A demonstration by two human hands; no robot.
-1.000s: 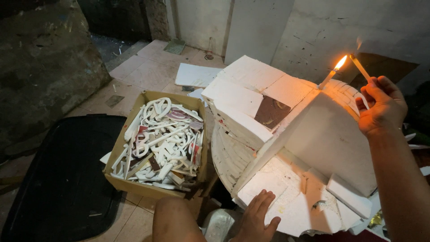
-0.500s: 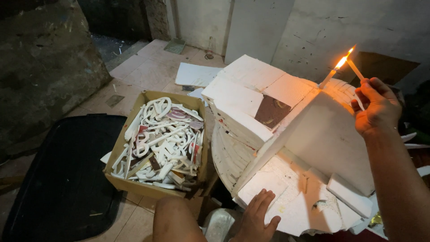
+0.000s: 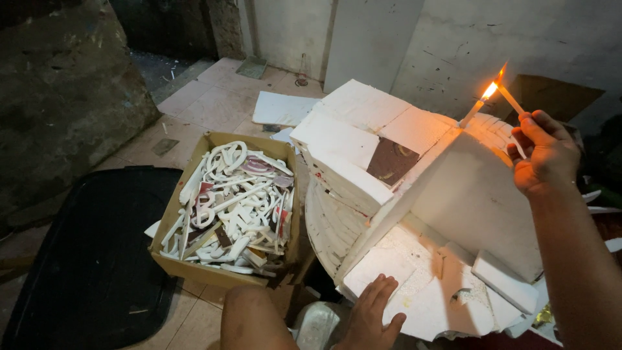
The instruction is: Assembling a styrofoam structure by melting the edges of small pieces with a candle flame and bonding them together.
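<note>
Head view: the right hand (image 3: 543, 154) is raised at the right, its fingers (image 3: 528, 129) pinched shut on a thin stick (image 3: 512, 100); the stick's upper end meets the flame (image 3: 492, 87) of a slim white candle (image 3: 472, 113) standing at the top edge of a large white foam block (image 3: 473, 194); the left hand (image 3: 372, 314) lies flat, fingers spread and gripping nothing, on the broken foam sheet (image 3: 427, 304) at the block's lower edge; more foam slabs (image 3: 350, 136) are stacked just left of the block; on the tiled floor (image 3: 207, 104) beside them stands a cardboard box (image 3: 175, 214) filled with white foam cut-outs (image 3: 233, 201); a black bin (image 3: 84, 259) lies at the box's left side.
</note>
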